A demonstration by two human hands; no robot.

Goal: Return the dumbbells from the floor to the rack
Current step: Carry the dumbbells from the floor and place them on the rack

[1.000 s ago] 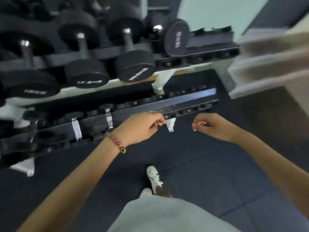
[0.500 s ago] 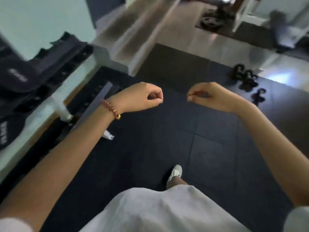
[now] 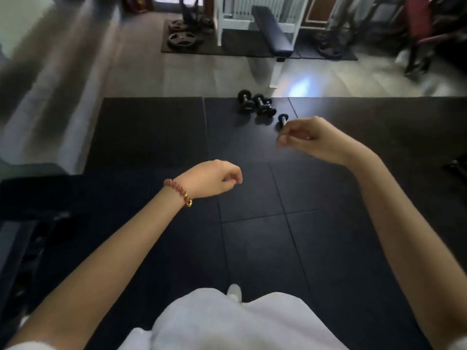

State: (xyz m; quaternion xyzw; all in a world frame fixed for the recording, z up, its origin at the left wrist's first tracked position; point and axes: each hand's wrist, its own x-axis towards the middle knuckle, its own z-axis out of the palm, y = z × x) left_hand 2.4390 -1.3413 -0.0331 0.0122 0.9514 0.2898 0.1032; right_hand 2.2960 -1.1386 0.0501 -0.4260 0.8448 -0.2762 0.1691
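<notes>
Black dumbbells lie on the far edge of the dark rubber floor: one (image 3: pixel 246 101), a second (image 3: pixel 263 105) beside it, and a small one (image 3: pixel 282 120) partly hidden behind my right hand. My right hand (image 3: pixel 312 139) hangs in the air in front of that small dumbbell, fingers loosely curled, holding nothing. Lower and nearer to me, my left hand (image 3: pixel 213 179) with a bead bracelet is also loosely curled and empty. The rack (image 3: pixel 17 238) shows only as a dark blurred edge at the lower left.
A padded bench (image 3: pixel 273 31) on a white frame stands beyond the mat. Weight plates (image 3: pixel 185 39) lie at the back. A red chair (image 3: pixel 424 29) is at the far right. Pale steps or a ledge (image 3: pixel 50 79) run along the left. My white shoe (image 3: pixel 234 292) is below.
My view has swung from the rack to the open floor, bringing the dumbbells into sight ahead. Both hands stay empty; the left one has dropped lower than the right.
</notes>
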